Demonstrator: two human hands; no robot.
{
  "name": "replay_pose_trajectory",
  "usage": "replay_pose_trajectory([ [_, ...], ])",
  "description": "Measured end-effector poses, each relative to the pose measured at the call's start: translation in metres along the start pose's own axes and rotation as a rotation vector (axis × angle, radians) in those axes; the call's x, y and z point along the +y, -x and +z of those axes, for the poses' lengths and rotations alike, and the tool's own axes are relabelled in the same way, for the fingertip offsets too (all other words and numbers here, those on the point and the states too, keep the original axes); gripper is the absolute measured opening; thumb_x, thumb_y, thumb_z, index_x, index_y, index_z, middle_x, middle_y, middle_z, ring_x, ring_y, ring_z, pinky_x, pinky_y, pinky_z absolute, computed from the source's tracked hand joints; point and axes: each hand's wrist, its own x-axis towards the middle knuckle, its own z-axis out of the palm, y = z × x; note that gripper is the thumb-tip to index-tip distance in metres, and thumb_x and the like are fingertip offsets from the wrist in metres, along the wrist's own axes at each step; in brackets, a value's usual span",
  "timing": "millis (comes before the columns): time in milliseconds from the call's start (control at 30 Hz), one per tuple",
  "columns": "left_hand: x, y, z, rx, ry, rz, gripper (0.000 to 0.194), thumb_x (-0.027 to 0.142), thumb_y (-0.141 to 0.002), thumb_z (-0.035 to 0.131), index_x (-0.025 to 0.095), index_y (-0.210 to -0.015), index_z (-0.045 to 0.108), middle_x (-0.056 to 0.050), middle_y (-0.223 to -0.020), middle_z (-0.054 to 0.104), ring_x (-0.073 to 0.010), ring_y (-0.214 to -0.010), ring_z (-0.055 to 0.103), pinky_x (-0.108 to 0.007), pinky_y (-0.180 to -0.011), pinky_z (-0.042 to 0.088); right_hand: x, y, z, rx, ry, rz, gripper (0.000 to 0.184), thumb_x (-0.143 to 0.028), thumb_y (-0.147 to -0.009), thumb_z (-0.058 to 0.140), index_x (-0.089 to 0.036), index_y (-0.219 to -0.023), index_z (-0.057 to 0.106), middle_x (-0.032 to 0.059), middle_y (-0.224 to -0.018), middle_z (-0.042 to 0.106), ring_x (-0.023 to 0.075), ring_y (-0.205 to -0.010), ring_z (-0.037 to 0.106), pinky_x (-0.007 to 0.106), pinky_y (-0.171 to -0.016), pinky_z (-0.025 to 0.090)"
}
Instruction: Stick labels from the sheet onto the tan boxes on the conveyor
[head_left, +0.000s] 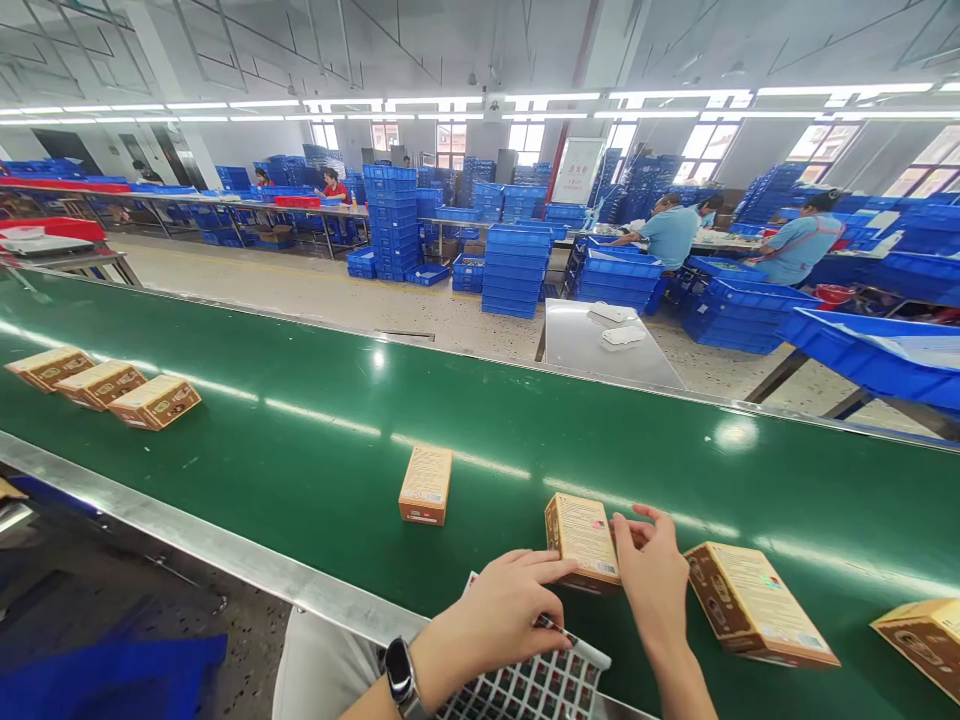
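A tan and brown carton (585, 540) lies on the green conveyor belt between my hands, printed text and a small pinkish patch on its top. My left hand (502, 605), with a watch at the wrist, rests its outstretched fingers on the carton's near edge. Its thumb and index finger are bent over a sheet of stickers (536, 685), a white grid with dark red pieces; the grip is partly hidden. At the carton's right side is my right hand (654, 570), thumb against the edge, fingers curved and apart. Another carton (761, 605) lies just right of it.
A smaller-looking carton (426, 487) lies left of my hands, and three cartons (156, 402) sit farther left on the belt (300, 470). One more carton (922, 640) is at the right edge. Beyond stand a metal table (592, 350), stacked blue crates (517, 270) and several workers.
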Motion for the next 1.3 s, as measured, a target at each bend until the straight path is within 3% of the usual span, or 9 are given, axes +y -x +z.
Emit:
replay_pose_trajectory([
  [100,0.009,0.012,-0.017,0.026,0.015,-0.190,0.016,0.038,-0.085,0.071,0.025,-0.090,0.078,-0.001,-0.094,0.079,-0.0183,-0.084,0.072,-0.025,-0.076,0.049,-0.009,0.014,-0.014,-0.036,-0.024,-0.156,0.039,-0.054,-0.086,0.049,-0.021,-0.105,0.060,0.0106,-0.103,0.071,0.0275,-0.092,0.067,0.038,-0.081,0.051],
  [300,0.017,0.033,-0.047,0.115,0.090,-0.370,0.014,0.037,-0.084,0.071,0.026,-0.089,0.077,0.003,-0.074,0.075,-0.0123,-0.065,0.065,-0.019,-0.058,0.037,-0.033,0.063,-0.025,-0.682,-0.130,-0.567,0.023,-0.039,-0.088,0.063,-0.025,-0.106,0.066,0.0039,-0.097,0.075,0.0195,-0.089,0.072,0.026,-0.080,0.057],
  [500,0.022,0.042,-0.055,0.074,0.117,-0.415,0.013,0.030,-0.080,0.072,0.025,-0.092,0.075,0.003,-0.077,0.074,-0.0126,-0.068,0.063,-0.020,-0.060,0.037,-0.024,0.072,-0.006,-0.551,-0.041,-0.915,0.015,-0.025,-0.097,0.052,-0.025,-0.108,0.064,0.0035,-0.094,0.073,0.0189,-0.085,0.071,0.029,-0.074,0.058],
  [667,0.019,0.043,-0.054,0.079,0.138,-0.499,0.011,0.028,-0.080,0.070,0.025,-0.090,0.075,0.003,-0.079,0.074,-0.0138,-0.070,0.064,-0.021,-0.062,0.039,-0.018,0.078,0.001,-0.386,0.013,-1.150,0.023,-0.014,-0.094,0.054,-0.024,-0.112,0.065,0.0085,-0.123,0.069,0.0284,-0.119,0.061,0.044,-0.096,0.053],
  [767,0.015,0.047,-0.055,0.100,0.125,-0.539,0.010,0.028,-0.081,0.068,0.025,-0.089,0.074,0.003,-0.076,0.073,-0.0137,-0.068,0.062,-0.022,-0.061,0.039,-0.017,0.078,0.002,-0.445,-0.119,-0.974,0.015,-0.019,-0.092,0.060,-0.026,-0.099,0.070,0.0064,-0.125,0.068,0.0279,-0.123,0.059,0.043,-0.099,0.052],
  [867,0.008,0.054,-0.057,0.162,0.055,-0.526,0.007,0.026,-0.082,0.066,0.024,-0.086,0.072,0.003,-0.077,0.071,-0.0157,-0.075,0.063,-0.024,-0.065,0.042,-0.018,0.065,0.010,-0.555,-0.307,-0.488,0.015,-0.038,-0.088,0.065,-0.025,-0.085,0.072,0.0077,-0.122,0.070,0.0290,-0.115,0.064,0.043,-0.097,0.053],
  [1000,-0.009,0.059,-0.053,0.225,-0.017,-0.348,0.004,0.019,-0.076,0.071,0.022,-0.076,0.070,-0.002,-0.120,0.068,-0.0228,-0.119,0.056,-0.033,-0.097,0.045,-0.025,0.036,0.041,-0.566,-0.542,0.043,0.039,-0.053,-0.077,0.071,-0.021,-0.098,0.076,0.0105,-0.120,0.072,0.0309,-0.114,0.064,0.046,-0.101,0.050],
  [1133,-0.027,0.056,-0.039,0.145,-0.024,-0.265,0.006,0.018,-0.073,0.074,0.022,-0.076,0.071,0.001,-0.158,0.036,-0.0296,-0.147,0.028,-0.049,-0.122,0.018,-0.033,0.015,0.078,-0.523,-0.698,0.186,0.043,-0.051,-0.065,0.080,-0.017,-0.092,0.078,0.0118,-0.119,0.072,0.0308,-0.115,0.063,0.044,-0.103,0.048],
  [1300,-0.031,0.048,-0.025,0.091,-0.005,-0.264,0.008,0.016,-0.070,0.073,0.021,-0.076,0.072,0.000,-0.159,0.032,-0.0295,-0.148,0.026,-0.048,-0.118,0.028,-0.031,0.011,0.094,-0.480,-0.704,0.225,0.044,-0.049,-0.062,0.080,-0.014,-0.090,0.077,0.0129,-0.113,0.074,0.0307,-0.108,0.067,0.040,-0.093,0.054],
])
